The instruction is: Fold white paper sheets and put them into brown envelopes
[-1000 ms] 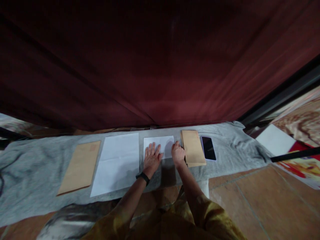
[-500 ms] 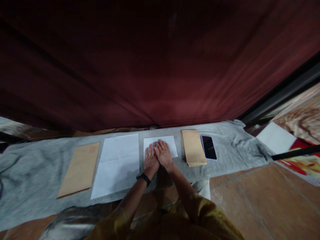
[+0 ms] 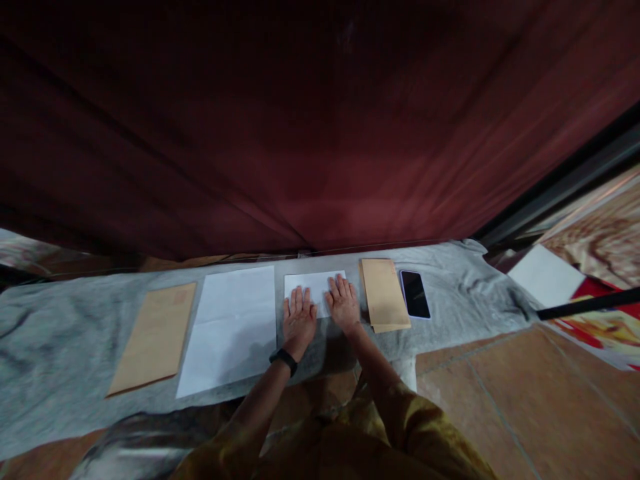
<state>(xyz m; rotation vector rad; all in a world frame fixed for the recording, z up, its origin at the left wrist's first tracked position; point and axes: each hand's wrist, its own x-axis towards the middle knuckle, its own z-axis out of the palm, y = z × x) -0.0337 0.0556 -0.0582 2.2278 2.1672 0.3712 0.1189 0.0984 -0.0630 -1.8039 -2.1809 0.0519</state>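
Observation:
A small white sheet of paper, perhaps folded, lies flat in front of me. My left hand rests palm down on its left part, fingers stretched out, with a dark band on the wrist. On the right part lies my right hand, also flat with its fingers spread. Some of the paper's lower edge is hidden under the hands. Left of it is a larger white sheet with a faint crease across it. Just right of my right hand are brown envelopes, stacked slightly askew.
A grey cloth covers the long narrow surface. Another brown envelope lies at the far left. A phone sits beside the stacked envelopes. A dark red curtain hangs behind. Tiled floor shows at the lower right.
My hands were together, overlapping near the middle of the small paper. They have moved apart, the left slightly left and the right toward the right edge.

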